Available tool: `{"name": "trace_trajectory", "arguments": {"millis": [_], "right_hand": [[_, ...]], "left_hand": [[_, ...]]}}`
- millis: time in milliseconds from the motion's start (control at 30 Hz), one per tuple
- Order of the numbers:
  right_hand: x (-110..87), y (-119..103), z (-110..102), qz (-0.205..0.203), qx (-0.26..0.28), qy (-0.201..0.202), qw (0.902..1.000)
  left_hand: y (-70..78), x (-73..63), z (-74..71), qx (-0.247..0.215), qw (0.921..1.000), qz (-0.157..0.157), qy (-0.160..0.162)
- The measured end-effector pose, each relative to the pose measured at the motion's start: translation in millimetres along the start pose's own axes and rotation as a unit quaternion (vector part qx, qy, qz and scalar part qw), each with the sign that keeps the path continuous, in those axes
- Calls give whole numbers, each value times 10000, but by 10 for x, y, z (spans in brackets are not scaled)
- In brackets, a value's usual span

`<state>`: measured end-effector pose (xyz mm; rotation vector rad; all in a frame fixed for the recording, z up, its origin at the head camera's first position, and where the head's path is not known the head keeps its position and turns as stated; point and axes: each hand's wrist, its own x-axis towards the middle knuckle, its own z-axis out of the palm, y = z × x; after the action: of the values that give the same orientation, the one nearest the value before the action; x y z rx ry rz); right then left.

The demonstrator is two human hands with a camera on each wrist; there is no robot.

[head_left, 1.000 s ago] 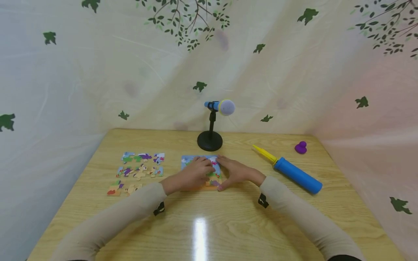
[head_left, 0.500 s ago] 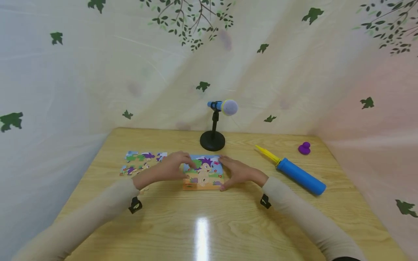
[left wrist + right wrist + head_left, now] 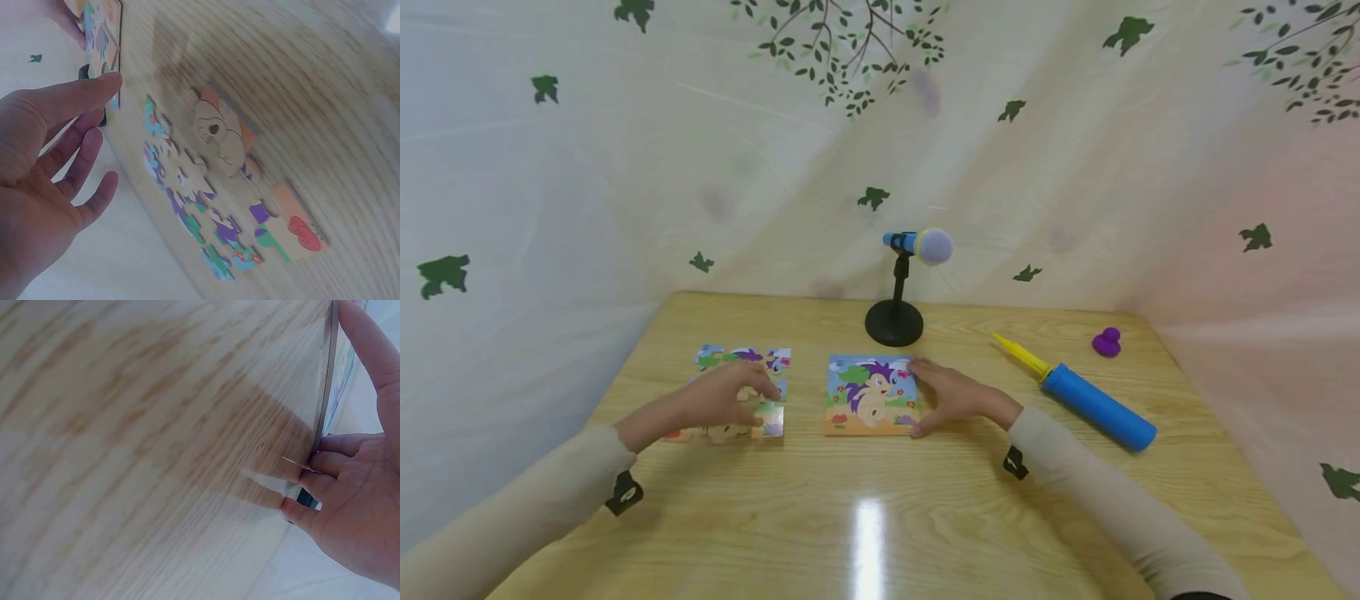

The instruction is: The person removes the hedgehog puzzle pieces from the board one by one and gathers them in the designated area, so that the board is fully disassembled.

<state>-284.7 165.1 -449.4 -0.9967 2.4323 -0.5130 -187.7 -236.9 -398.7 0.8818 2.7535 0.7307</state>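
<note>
My left hand [image 3: 718, 398] is above the loose jigsaw pieces on the left, pinching a puzzle piece [image 3: 772, 422] between thumb and fingers at the lower right of the group. Several loose pieces [image 3: 222, 134] lie in rough rows beneath and beside this hand; the hand covers part of them in the head view. A square puzzle board [image 3: 868, 396] lies flat at the middle, showing a purple-haired hedgehog. My right hand [image 3: 951, 393] holds its right side, thumb at the near corner and fingers at the far corner.
Behind the board stands a blue toy microphone [image 3: 917, 246] on a black round-based stand [image 3: 894, 323]. To the right lie a blue and yellow hand pump [image 3: 1097, 407] and a small purple knobbed object [image 3: 1107, 342]. A cloth backdrop encloses the wooden table [image 3: 970, 517].
My left hand has moved left from over the puzzle board to the loose pieces, uncovering the hedgehog picture. The right hand stays at the board's right side. The head view has shifted slightly.
</note>
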Motion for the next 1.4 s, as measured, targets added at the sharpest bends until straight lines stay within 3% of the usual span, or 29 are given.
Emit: {"name": "trace_trajectory", "arguments": {"millis": [200, 767, 1400], "right_hand": [[4, 17, 3, 72, 9, -18, 10000], [12, 6, 12, 93, -6, -45, 9999], [-6, -13, -2, 50, 83, -40, 9999]], "left_hand": [[-82, -22, 7, 115, 9997, 142, -178], [-109, 85, 100, 327, 9972, 384, -555], [-150, 129, 190, 517, 9968, 358, -489]]}}
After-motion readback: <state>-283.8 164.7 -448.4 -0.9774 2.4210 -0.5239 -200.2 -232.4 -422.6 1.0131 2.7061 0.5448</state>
